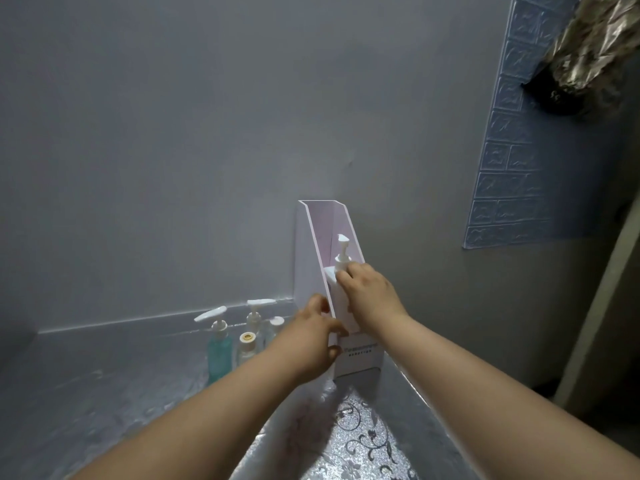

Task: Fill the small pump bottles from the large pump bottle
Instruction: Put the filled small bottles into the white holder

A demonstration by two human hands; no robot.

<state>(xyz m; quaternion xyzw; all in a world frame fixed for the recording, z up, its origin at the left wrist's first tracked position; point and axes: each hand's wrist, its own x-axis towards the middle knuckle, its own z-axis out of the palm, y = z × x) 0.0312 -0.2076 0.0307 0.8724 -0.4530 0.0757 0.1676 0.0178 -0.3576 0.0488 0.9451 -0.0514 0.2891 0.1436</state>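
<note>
Forearms reach over a silvery countertop with a dark floral print (367,441). The left hand (317,336) grips the front edge of a tall white cardboard file holder (313,258). The right hand (372,296) curls round the shoulder of the large white pump bottle (343,261), which stands upright inside that holder. Just left of the holder stand the small bottles: a teal pump bottle (219,355), a clear bottle with an open neck (246,348), and two more clear bottles (256,318) behind. Beyond rises a grey wall (207,133) with a blue brick-pattern panel (512,150).
</note>
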